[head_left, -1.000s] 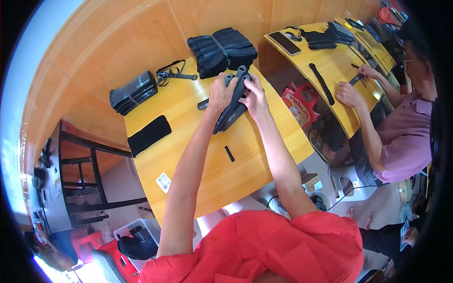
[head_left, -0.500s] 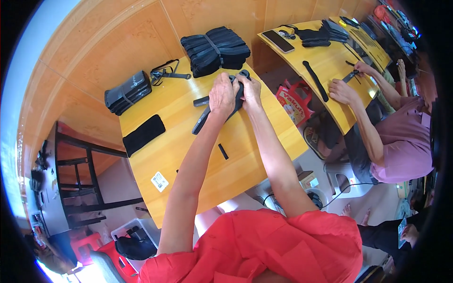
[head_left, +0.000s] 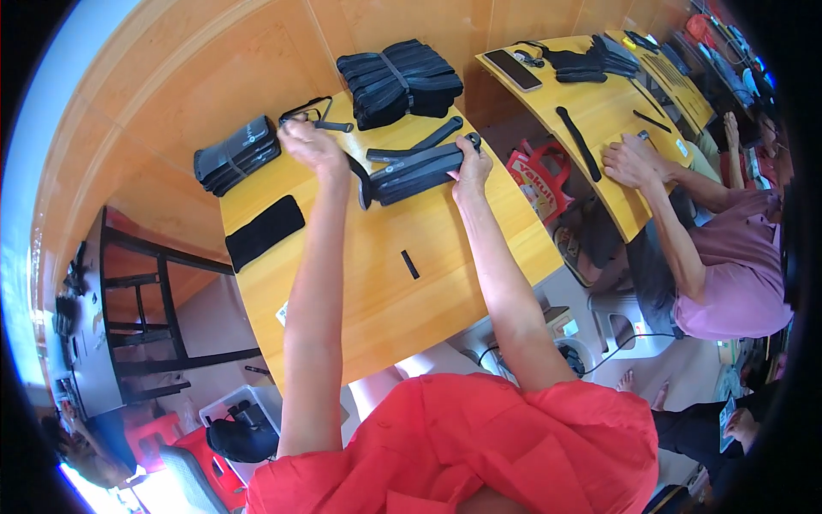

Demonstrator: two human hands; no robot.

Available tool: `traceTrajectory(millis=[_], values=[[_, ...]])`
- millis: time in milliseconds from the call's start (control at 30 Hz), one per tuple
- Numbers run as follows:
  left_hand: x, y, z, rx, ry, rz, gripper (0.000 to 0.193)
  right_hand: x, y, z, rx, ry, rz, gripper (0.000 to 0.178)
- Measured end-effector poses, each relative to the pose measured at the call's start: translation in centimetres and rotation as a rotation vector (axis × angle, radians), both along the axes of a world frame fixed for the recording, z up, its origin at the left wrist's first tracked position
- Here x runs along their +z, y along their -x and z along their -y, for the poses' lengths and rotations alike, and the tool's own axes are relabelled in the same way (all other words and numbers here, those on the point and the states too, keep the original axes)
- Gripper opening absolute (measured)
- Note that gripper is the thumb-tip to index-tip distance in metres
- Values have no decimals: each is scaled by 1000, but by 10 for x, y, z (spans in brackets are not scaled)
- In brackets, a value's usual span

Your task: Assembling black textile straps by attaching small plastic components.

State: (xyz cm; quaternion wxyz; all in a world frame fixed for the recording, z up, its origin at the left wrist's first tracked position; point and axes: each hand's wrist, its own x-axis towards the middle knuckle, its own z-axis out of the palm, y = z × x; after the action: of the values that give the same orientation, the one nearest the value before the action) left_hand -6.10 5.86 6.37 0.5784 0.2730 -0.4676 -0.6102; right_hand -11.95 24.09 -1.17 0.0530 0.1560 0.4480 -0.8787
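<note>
My right hand (head_left: 473, 171) grips the right end of a folded dark grey and black fabric strap bundle (head_left: 419, 177), thumb against its near side. A loose black band curls up at the bundle's left end, and a narrow strap (head_left: 437, 134) lies slantwise just behind. My left hand (head_left: 313, 146) is away from the bundle, over the table's back left. Its fingers are blurred beside a dark looped cord with a black strap piece (head_left: 334, 127); whether they hold anything is unclear.
A tied stack of black fabric pieces (head_left: 402, 84) and a smaller bundle (head_left: 238, 156) sit along the back. A black cloth (head_left: 265, 233) lies left; a short black strip (head_left: 411, 265) lies nearer. At right, a co-worker's hands (head_left: 635, 161) work over another table (head_left: 548, 103).
My left hand has left the bundle and swung left toward the cord. The bundle has turned flatter across the table, still in my right hand. The co-worker's hands have come together.
</note>
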Motion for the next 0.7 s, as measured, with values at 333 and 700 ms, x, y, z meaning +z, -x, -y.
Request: traceTrajectory(millis=[333,700], values=[[51,-150,124,309,-137,-304,17,0,17,-16,-105,-72,22,20],[35,-287,38,-22,-333,-307,34,2,1,-37,-50,-855,-235,72]])
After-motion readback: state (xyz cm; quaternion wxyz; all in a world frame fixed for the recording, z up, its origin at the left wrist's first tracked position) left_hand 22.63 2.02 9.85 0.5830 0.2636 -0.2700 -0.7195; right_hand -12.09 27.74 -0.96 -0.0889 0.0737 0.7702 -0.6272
